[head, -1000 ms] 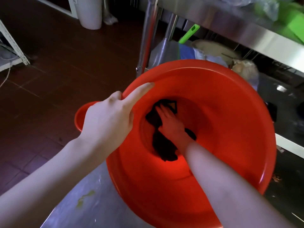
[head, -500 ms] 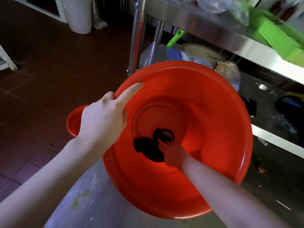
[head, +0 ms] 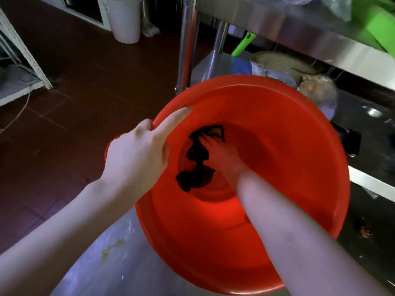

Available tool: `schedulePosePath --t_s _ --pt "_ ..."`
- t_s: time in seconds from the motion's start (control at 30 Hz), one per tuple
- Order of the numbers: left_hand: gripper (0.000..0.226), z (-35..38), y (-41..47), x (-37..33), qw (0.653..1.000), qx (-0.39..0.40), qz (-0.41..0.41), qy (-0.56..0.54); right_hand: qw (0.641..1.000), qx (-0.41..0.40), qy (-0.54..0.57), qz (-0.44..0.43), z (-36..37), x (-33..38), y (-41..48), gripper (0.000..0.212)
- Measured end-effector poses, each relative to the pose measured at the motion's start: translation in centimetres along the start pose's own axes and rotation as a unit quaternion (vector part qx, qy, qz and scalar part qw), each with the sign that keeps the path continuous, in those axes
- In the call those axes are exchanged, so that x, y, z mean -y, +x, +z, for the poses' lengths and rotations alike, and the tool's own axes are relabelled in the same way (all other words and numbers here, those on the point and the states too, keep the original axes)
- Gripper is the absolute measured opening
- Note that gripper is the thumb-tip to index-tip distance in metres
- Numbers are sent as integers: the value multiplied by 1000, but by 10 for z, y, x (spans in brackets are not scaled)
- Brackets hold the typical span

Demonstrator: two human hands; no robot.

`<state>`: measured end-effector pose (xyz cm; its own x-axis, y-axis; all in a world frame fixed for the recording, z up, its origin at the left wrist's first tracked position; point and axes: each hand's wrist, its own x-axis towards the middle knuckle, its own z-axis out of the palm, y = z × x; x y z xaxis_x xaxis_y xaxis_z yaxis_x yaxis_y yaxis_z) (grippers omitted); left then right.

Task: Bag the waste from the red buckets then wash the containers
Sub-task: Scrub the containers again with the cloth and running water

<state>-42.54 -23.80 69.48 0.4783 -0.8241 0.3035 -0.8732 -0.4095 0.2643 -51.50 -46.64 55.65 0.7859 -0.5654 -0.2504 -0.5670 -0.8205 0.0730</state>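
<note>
A big red bucket (head: 288, 146) is tilted toward me over a steel surface. My left hand (head: 139, 154) grips its left rim, index finger stretched along the edge, the other fingers curled over the outside. Deep inside, my right hand (head: 222, 154) presses a dark cloth (head: 196, 167) with a yellowish patch against the bucket's bottom, fingers lying flat on it. Behind my left hand the rim of a second, smaller red container (head: 110, 146) peeks out.
A steel table (head: 320, 41) with legs stands behind the bucket, green plastic items (head: 376, 24) on top, bowls and a green handle (head: 242, 44) on its lower shelf. A white bin (head: 126, 18) stands on the dark tiled floor. A yellow smear (head: 111, 248) marks the steel surface.
My right hand slid the cloth from the near wall of the bucket back up to the far side of the bottom. My left hand kept its hold on the rim.
</note>
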Motion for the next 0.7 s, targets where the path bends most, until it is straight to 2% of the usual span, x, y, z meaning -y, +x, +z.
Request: schedulePosePath --t_s 0.07,0.13,0.2,0.27,0.4,0.5,0.57,0.63,0.7 --pt "72 1 -1 -2 1000 -3 -4 4 997 26 32 65 -8 -24 -8 86" --pt "73 1 -1 -2 1000 -5 -4 3 990 82 15 118 -10 -48 -22 87" --pt "72 1 -1 -2 1000 -9 -1 -1 980 137 -42 142 -5 -58 -42 86" --pt "72 -1 -2 -2 1000 -8 -1 -5 970 185 -94 130 10 -55 -63 81" --pt "75 -2 -4 -6 1000 -6 -1 -18 950 281 -128 46 35 -46 -93 72" --pt "74 -2 -8 -6 1000 -9 -5 -26 964 242 -111 -19 16 -47 -92 67" --pt "74 -1 -9 0 999 -10 -17 -32 965 165 -164 -123 3 -42 -87 57" --pt "74 -1 -8 5 999 -10 -25 -33 937 132 -221 -235 3 -34 -86 51" --pt "73 0 -8 9 999 -8 -24 -30 904 177 -263 -288 14 -27 -86 56"
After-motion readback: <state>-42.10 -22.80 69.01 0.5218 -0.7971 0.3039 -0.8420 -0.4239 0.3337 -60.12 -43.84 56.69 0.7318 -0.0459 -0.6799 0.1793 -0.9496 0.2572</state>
